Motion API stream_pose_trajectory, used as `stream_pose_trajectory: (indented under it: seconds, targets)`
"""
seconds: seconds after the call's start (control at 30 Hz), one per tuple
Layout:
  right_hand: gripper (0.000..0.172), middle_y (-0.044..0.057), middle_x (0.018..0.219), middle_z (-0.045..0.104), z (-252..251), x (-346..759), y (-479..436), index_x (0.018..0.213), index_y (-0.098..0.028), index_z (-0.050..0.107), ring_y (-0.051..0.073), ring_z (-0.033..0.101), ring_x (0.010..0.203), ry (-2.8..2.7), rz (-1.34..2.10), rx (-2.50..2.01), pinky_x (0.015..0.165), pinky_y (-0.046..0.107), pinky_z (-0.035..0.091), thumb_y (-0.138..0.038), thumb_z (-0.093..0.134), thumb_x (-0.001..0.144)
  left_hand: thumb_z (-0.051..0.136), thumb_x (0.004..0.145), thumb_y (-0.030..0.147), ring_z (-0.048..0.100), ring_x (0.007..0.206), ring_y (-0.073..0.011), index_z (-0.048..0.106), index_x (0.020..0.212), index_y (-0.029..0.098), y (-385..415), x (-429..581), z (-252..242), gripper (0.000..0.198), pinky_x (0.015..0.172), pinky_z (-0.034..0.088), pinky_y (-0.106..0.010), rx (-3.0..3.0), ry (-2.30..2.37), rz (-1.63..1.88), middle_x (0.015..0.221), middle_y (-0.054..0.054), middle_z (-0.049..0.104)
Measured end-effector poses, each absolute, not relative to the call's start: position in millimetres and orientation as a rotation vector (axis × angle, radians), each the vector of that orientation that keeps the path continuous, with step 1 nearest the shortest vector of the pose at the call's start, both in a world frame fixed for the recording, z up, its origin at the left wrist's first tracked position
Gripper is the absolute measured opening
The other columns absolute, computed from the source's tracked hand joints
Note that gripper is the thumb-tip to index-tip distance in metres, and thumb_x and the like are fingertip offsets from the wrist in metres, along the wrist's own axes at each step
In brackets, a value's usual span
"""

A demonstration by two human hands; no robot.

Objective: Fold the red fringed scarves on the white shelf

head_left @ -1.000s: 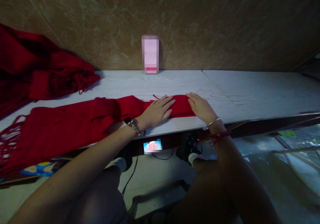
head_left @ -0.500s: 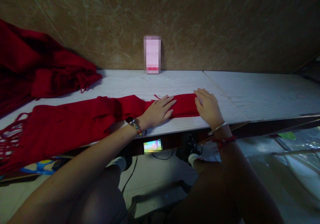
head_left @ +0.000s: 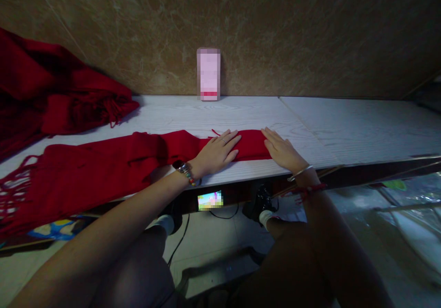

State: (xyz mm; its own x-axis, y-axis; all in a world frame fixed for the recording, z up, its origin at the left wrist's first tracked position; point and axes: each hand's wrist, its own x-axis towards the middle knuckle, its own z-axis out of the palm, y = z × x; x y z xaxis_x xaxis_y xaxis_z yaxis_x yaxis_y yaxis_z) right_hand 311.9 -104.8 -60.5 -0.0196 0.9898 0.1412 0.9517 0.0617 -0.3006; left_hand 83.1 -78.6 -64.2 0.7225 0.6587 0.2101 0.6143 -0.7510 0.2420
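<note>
A brown marbled wall point(head_left: 275, 32) backs a white wood-grain tabletop point(head_left: 361, 124), where a pink phone-shaped object point(head_left: 208, 71), its face pixelated, stands upright. Nearer the person than that object lies a red fringed scarf point(head_left: 93, 170), its fringe well to the object's left, its narrow folded end to its right. The left hand point(head_left: 215, 152), fingers extended, lies flat on the scarf, gripping nothing; right of the object, the right hand point(head_left: 280, 149), also flat, touches the folded end. A rumpled red fringed cloth point(head_left: 69, 92) sits left of the object.

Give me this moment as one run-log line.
Left hand: flat on red fringed cloth; right hand: at cloth's right end; far left: red heap; back: pink item upright against wall
</note>
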Motion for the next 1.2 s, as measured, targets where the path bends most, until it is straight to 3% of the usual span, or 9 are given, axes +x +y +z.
stream_pose_trajectory:
  seconds: [0.33, 0.5, 0.67, 1.0, 1.2]
  targets:
    - [0.048, 0.011, 0.147, 0.037, -53.9, 317.6, -112.6, 0.134, -0.020, 0.048, 0.031, 0.029, 0.136, -1.866, -0.099, -1.830, 0.104, 0.059, 0.031, -0.022, 0.036, 0.087, 0.024, 0.093, 0.036, 0.024, 0.138, -0.0244, 0.035, 0.139, 0.011, -77.8, 83.0, -65.7, 0.054, 0.110, 0.028, -0.042, 2.771, 1.025, 0.463, 0.150, -0.012, 0.030]
    - [0.043, 0.008, 0.131, 0.057, -51.5, 310.4, -104.5, 0.127, -0.021, 0.056, 0.025, 0.048, 0.124, -1.840, 0.073, -1.779, 0.104, 0.048, 0.037, -0.024, 0.041, 0.086, 0.026, 0.093, 0.036, 0.023, 0.138, -0.0259, 0.035, 0.139, 0.009, -78.7, 83.4, -65.9, 0.054, 0.110, 0.027, -0.043, 2.763, 1.049, 0.462, 0.150, -0.013, 0.029]
    - [0.037, 0.008, 0.104, 0.070, -52.9, 315.4, -87.1, 0.114, -0.018, 0.065, 0.022, 0.063, 0.098, -1.641, 0.251, -1.788, 0.092, 0.041, 0.047, -0.021, 0.046, 0.082, 0.025, 0.093, 0.036, 0.024, 0.138, -0.0260, 0.035, 0.139, 0.010, -78.5, 82.7, -66.1, 0.053, 0.110, 0.028, -0.044, 2.765, 1.035, 0.478, 0.149, -0.013, 0.030]
    - [0.032, 0.004, 0.075, 0.068, -59.3, 317.4, -62.6, 0.101, -0.016, 0.069, 0.019, 0.062, 0.075, -1.452, 0.428, -1.651, 0.075, 0.037, 0.050, -0.017, 0.054, 0.073, 0.025, 0.093, 0.035, 0.026, 0.137, -0.0267, 0.036, 0.138, 0.008, -77.1, 81.9, -66.6, 0.053, 0.109, 0.028, -0.044, 2.786, 1.013, 0.467, 0.148, -0.015, 0.032]
    - [0.024, 0.003, 0.078, 0.068, -61.4, 319.6, -62.8, 0.089, -0.020, 0.071, 0.020, 0.063, 0.080, -1.499, 0.329, -1.650, 0.079, 0.039, 0.050, -0.017, 0.055, 0.072, 0.026, 0.094, 0.036, 0.024, 0.138, -0.0264, 0.036, 0.138, 0.009, -78.7, 81.6, -64.9, 0.052, 0.110, 0.027, -0.043, 2.746, 1.044, 0.492, 0.149, -0.015, 0.030]
